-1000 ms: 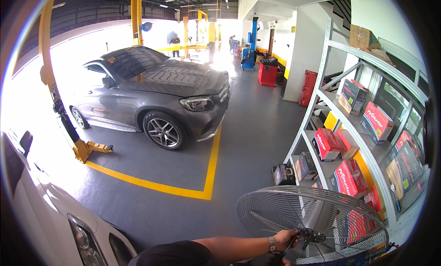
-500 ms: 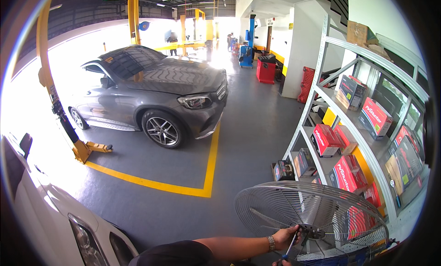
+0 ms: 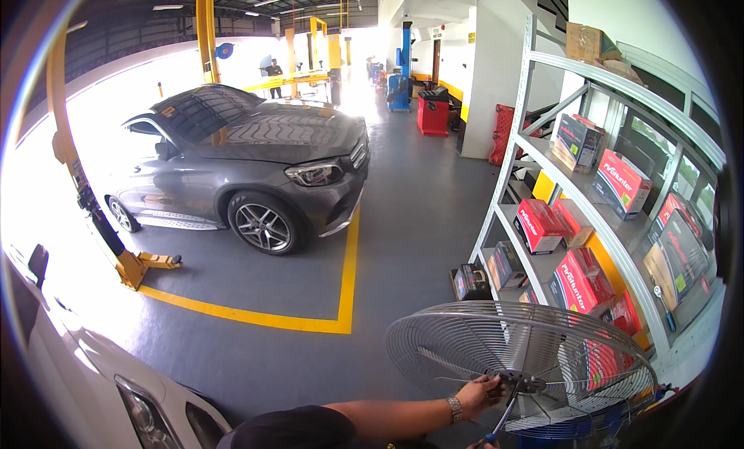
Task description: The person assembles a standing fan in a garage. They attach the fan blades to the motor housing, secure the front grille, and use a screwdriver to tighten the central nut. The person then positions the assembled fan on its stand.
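Observation:
A large round metal fan (image 3: 434, 333) with a wire guard stands tilted at the lower right. My left hand (image 3: 479, 396), with a metal-banded watch (image 3: 455, 408) on the wrist, has its fingers pinched at the left side of the dark hub (image 3: 524, 382). What lies between those fingertips is too small to make out. Below it, my right hand (image 3: 485, 444) shows only in part at the bottom edge, closed around the blue handle of a screwdriver (image 3: 508, 412). The shaft slants up toward the hub; whether the tip touches a screw cannot be seen.
Metal shelving (image 3: 620, 209) with red and black boxes rises behind the fan. A white car (image 3: 85, 356) stands at lower left, a grey car (image 3: 263, 162) beyond the yellow floor line (image 3: 256, 317). A yellow lift post (image 3: 93, 193) and a distant person (image 3: 274, 73) are further off.
The view has shifted slightly, so the background sits further left. The left-hand fingers have shifted a little at the hub. The screwdriver's shaft now slants more to the right, up to the hub.

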A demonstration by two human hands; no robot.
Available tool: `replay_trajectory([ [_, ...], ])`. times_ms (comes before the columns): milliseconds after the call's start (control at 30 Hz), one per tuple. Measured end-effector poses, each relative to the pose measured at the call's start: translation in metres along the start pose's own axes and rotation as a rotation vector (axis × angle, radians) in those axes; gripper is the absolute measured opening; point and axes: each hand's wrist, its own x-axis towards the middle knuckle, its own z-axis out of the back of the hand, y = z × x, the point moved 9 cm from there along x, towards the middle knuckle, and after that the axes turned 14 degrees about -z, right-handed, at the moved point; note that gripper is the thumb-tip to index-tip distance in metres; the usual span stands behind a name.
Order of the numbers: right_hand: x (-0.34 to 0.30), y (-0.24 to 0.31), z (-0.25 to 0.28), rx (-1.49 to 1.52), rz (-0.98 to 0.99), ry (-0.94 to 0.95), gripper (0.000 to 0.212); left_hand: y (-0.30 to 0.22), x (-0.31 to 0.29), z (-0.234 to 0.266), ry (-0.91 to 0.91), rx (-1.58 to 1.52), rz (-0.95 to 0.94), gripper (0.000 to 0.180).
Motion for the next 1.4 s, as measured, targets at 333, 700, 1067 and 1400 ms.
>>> replay_trajectory([
  [333,0.003,-0.004,0.007,-0.038,-0.035,-0.007,0.010,-0.003,-0.009,-0.021,-0.029,-0.076,-0.001,0.023],
  [700,0.011,-0.010,0.015,-0.074,0.008,0.021,0.011,-0.005,-0.009,-0.018,-0.074,-0.102,0.055,0.023],
  [1067,0.010,-0.061,0.021,0.266,-0.023,0.092,0.020,-0.010,-0.013,-0.027,-0.009,-0.238,0.076,0.025],
  [1400,-0.009,-0.062,0.047,0.175,-0.029,-0.036,0.018,-0.021,-0.011,-0.026,-0.084,0.076,-0.143,0.022],
])
